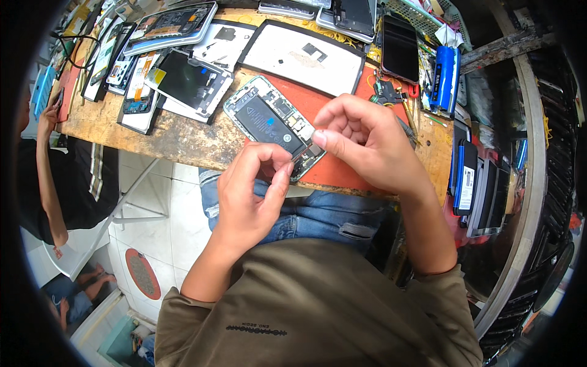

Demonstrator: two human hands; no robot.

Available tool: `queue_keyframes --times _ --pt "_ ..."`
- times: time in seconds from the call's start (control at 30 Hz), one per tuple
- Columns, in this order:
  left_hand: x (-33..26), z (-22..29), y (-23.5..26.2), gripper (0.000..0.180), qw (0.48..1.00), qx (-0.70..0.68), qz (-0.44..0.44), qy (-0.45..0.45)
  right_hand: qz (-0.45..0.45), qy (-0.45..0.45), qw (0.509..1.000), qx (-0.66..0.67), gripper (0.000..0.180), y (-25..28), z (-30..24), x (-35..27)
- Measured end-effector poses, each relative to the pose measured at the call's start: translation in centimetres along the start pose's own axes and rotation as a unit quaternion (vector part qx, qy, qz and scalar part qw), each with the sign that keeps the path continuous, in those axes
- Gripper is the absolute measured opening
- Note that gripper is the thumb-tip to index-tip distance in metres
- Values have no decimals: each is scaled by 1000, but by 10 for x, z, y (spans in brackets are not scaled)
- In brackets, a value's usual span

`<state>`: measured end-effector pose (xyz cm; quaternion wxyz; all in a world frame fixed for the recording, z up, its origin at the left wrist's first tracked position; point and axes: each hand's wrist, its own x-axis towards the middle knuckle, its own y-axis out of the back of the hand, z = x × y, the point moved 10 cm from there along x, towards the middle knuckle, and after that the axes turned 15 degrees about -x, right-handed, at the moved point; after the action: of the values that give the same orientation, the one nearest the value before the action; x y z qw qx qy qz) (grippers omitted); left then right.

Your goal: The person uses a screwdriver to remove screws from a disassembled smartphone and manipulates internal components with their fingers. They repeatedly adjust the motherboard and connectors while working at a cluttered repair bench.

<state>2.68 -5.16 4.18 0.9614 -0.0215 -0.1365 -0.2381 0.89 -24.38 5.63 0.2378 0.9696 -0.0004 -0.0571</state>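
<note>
An opened smartphone (247, 104) lies on a red mat (348, 171) near the table's front edge, its black battery and circuit boards bare. My left hand (252, 186) is at the phone's lower end, thumb and forefinger pinched together over its edge. My right hand (373, 140) is at the phone's right side, with thumb and forefinger closed and the other fingers curled. Between the two sets of fingertips is a small grey metallic part (314, 148). What exactly each pinch grips is too small to make out.
Behind the phone lies a white pad with a black border (299, 56). Dismantled phones and a black screen panel (186, 79) crowd the left. At right are a dark phone (400, 49), a blue cylinder (445, 79) and tools. Another person's arm (46, 128) is at far left.
</note>
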Motion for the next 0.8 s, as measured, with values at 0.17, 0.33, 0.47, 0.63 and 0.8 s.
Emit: queue_keyframes --times 0.17,0.33,0.47,0.63,0.8 --pt "-6 35 -18 34 950 188 -43 -247 -9 -17 996 91 12 -9 11 1" --pt "-13 35 -12 36 945 220 -10 -241 4 -64 993 101 13 -5 22 0" --pt "-29 36 -14 30 926 313 -17 -210 -37 -110 990 79 13 -6 32 2" --pt "-42 32 -28 32 903 374 -27 -212 15 -122 986 115 15 -7 36 3" --pt "-35 24 -19 31 931 306 -42 -197 59 -110 988 88 15 -12 37 -11"
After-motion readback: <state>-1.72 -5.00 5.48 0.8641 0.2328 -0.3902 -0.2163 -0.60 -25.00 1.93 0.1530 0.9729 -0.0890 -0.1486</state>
